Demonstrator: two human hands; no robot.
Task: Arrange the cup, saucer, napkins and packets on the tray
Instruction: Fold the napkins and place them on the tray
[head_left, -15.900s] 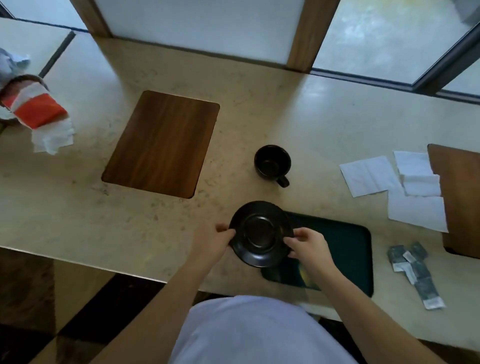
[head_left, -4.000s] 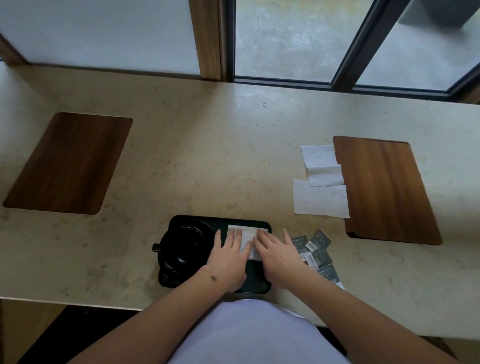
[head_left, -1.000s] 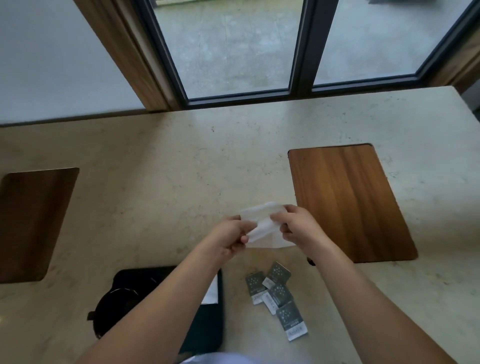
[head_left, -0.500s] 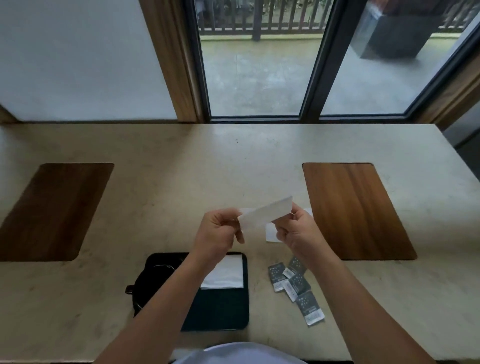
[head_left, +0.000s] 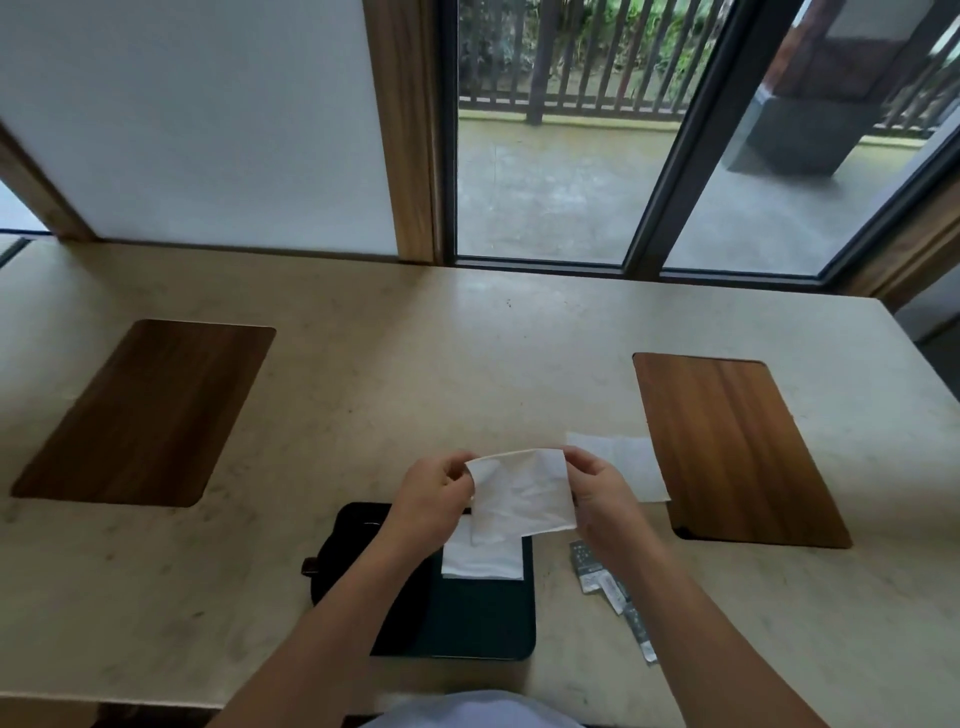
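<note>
Head view: left hand (head_left: 431, 499) and right hand (head_left: 597, 493) pinching white napkin (head_left: 522, 496) by top corners, above dark tray (head_left: 478, 618) bearing folded napkin (head_left: 480, 558); packets (head_left: 605, 579) beside.

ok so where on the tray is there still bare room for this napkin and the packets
The tray's near half is bare, below the napkin already laid there. Its left side is crowded by the cup, mostly hidden behind the left forearm. The packets lie on the counter right of the tray.

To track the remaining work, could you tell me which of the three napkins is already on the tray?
The folded napkin lying on the tray; one is held in both hands, the other lies beside the right wooden mat.
</note>
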